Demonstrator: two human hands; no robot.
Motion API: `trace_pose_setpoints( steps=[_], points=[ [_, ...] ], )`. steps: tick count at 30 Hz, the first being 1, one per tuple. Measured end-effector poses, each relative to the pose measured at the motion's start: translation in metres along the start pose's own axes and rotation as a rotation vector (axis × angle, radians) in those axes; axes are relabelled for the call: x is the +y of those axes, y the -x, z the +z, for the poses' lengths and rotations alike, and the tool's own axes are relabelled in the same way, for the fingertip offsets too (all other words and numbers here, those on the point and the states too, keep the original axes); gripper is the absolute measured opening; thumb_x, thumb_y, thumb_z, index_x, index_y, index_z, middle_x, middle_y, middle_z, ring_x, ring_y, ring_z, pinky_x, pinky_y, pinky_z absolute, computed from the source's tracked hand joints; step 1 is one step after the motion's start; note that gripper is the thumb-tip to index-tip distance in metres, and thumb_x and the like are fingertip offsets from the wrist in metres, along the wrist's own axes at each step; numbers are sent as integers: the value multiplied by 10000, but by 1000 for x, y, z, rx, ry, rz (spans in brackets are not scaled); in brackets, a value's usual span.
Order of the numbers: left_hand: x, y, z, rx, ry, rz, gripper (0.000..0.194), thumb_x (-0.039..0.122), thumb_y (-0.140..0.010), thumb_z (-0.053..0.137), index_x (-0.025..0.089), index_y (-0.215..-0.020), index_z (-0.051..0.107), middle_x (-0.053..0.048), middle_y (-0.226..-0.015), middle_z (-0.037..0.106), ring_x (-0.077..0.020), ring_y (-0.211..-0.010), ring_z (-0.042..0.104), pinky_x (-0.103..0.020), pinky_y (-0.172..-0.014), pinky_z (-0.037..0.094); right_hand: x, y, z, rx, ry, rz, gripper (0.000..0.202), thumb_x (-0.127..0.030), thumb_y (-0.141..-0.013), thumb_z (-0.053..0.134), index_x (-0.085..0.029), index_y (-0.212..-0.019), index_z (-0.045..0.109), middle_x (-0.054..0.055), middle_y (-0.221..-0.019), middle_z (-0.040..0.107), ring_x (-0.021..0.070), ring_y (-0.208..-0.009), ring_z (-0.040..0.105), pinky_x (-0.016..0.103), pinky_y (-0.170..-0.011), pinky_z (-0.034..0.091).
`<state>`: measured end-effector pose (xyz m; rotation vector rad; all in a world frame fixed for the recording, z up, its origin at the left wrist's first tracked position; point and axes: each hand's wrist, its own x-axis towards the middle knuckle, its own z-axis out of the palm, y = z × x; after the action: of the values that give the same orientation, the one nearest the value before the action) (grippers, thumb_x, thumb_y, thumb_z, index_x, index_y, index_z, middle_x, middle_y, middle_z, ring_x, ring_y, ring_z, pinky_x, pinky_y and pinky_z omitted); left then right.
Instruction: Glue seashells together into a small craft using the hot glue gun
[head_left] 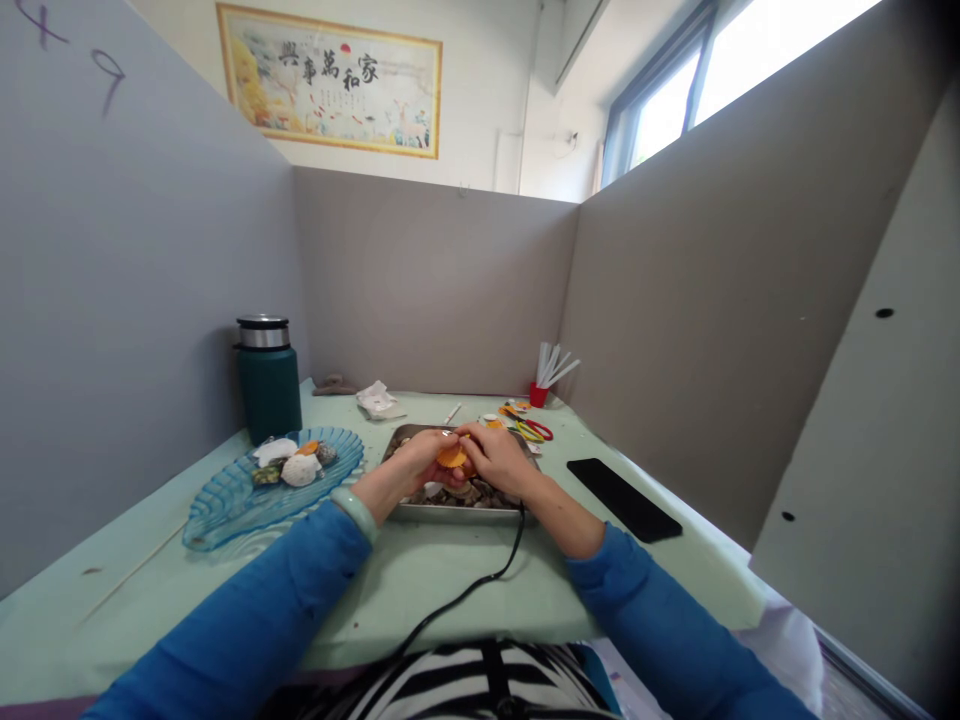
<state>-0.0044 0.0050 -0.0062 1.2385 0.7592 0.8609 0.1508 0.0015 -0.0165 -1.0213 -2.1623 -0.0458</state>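
An orange, ribbed scallop shell (452, 457) is held between my two hands, above a metal tray (457, 515) full of brownish shells. My left hand (421, 462) has its fingers curled under and around the scallop shell. From the other side, my right hand (495, 457) closes on the shell's upper edge, its fingertips partly hidden. Both hands hide the middle of the tray. To the left, a blue translucent shell-shaped plate (217, 512) bears white, speckled and orange shells (301, 469).
A green flask (268, 390) stands behind the plate. Behind the tray lie crumpled tissue (379, 401) and scissors (534, 430), near a red cup (538, 394) of white sticks. A black phone-like slab (624, 497) lies right; a black cable (480, 582) crosses the front.
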Motion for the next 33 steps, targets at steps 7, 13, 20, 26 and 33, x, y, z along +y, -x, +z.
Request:
trace_pose_setpoints(
  steps=[7,13,20,26,33],
  points=[
    [-4,-5,-6,-28,25,-10,203,186,-819,409,71,-894,559,-83,-609,594,-145,-437,548,-303,-487,483,0,-1,0,-2,-1,0,227,-244,-892,406,-202,-999,602,16,-756,655,133,-708,582,223,-667,377],
    [-3,-4,-5,-28,14,-25,205,185,-816,423,82,-929,559,-72,-618,600,-139,-430,548,-300,-483,489,-1,0,0,-8,3,1,227,-242,-893,405,-195,-992,604,13,-719,646,133,-695,581,218,-658,377],
    [-2,-1,-2,-8,37,-40,172,158,-814,424,75,-884,557,-76,-619,597,-138,-432,551,-308,-496,495,0,-1,1,4,10,-4,232,-244,-895,404,-194,-987,610,17,-724,649,133,-687,583,217,-651,377],
    [-1,-2,-1,4,45,-27,148,145,-805,433,81,-864,553,-73,-619,594,-137,-429,549,-311,-489,495,0,-2,0,11,15,-7,224,-240,-888,413,-203,-974,617,21,-750,660,138,-703,591,221,-663,383],
    [-4,-3,-2,-7,43,-6,146,172,-799,464,82,-868,556,-66,-608,587,-134,-442,554,-299,-490,497,1,-1,1,5,-1,1,234,-242,-892,406,-204,-998,612,19,-759,660,135,-709,590,221,-673,388]
  ],
)
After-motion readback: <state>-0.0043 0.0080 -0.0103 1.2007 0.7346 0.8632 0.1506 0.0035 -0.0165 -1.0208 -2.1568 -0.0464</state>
